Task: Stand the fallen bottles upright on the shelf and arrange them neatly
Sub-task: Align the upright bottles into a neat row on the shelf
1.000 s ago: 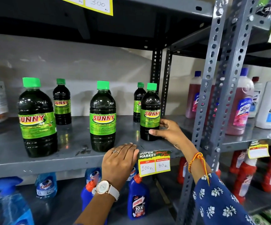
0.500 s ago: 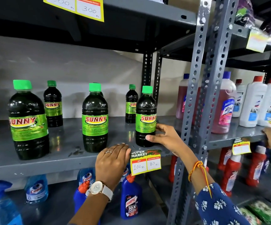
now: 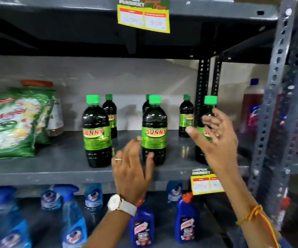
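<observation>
Shelf (image 3: 55, 165) bottle (image 3: 200, 151) behind right fingers (image 3: 214, 126)

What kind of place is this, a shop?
Most likely a supermarket's cleaning-products aisle: grey metal shelving carries yellow price tags, a row of identical green-capped SUNNY bottles stands upright, and blue spray bottles fill the shelf below.

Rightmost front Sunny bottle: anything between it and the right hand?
Nothing visible. The right hand hangs open just in front of the rightmost front bottle, covering its label; whether the fingers touch it is too blurred to tell.
</observation>
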Action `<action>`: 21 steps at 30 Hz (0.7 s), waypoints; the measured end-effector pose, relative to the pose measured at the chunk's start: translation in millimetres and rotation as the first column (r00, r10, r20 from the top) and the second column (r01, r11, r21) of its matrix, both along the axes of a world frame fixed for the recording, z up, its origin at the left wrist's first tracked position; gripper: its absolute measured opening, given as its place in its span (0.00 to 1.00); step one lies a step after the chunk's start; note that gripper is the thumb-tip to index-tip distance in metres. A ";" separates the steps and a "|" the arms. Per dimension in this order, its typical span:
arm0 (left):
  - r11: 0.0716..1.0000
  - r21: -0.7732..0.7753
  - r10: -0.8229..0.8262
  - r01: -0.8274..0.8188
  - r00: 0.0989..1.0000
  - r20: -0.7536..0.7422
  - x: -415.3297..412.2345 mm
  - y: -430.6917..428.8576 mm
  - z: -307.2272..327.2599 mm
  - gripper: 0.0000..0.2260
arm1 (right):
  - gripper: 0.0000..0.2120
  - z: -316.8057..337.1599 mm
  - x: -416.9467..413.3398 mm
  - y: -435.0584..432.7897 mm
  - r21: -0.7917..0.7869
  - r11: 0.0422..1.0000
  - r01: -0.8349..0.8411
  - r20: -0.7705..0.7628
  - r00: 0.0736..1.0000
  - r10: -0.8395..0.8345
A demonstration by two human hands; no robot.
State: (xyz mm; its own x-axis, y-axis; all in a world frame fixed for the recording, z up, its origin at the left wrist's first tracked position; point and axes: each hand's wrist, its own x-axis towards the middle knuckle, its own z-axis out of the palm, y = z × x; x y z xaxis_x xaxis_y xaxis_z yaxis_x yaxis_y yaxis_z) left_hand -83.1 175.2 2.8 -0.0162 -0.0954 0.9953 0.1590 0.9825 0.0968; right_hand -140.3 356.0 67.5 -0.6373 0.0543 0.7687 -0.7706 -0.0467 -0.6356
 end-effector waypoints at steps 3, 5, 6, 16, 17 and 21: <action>0.967 0.186 0.188 -0.175 0.981 -0.056 19.3 -50.3 8.9 0.24 | 0.52 -12.0 7.2 -52.9 0.246 0.969 0.028 0.116 0.992 -0.058; 0.918 0.315 0.234 -0.240 0.971 0.056 28.0 -75.4 8.5 0.33 | 0.56 -28.6 7.8 -73.3 0.421 0.891 0.173 0.176 0.948 -0.267; 0.893 0.365 0.225 -0.264 0.963 0.147 30.6 -85.9 7.2 0.38 | 0.57 -38.1 9.3 -79.7 0.495 0.833 0.247 0.181 0.909 -0.376; 0.850 0.371 0.197 -0.375 0.878 0.436 23.8 -108.5 -0.3 0.40 | 0.37 -67.0 0.2 -93.0 0.604 0.609 0.514 -0.127 0.816 -0.564; 0.851 0.368 0.196 -0.374 0.877 0.438 23.7 -107.9 -0.3 0.39 | 0.36 -67.6 -0.5 -93.1 0.595 0.609 0.524 -0.137 0.813 -0.565; 0.852 0.371 0.198 -0.368 0.884 0.423 23.6 -107.4 -1.3 0.37 | 0.36 -67.7 -1.6 -93.9 0.589 0.613 0.527 -0.132 0.811 -0.570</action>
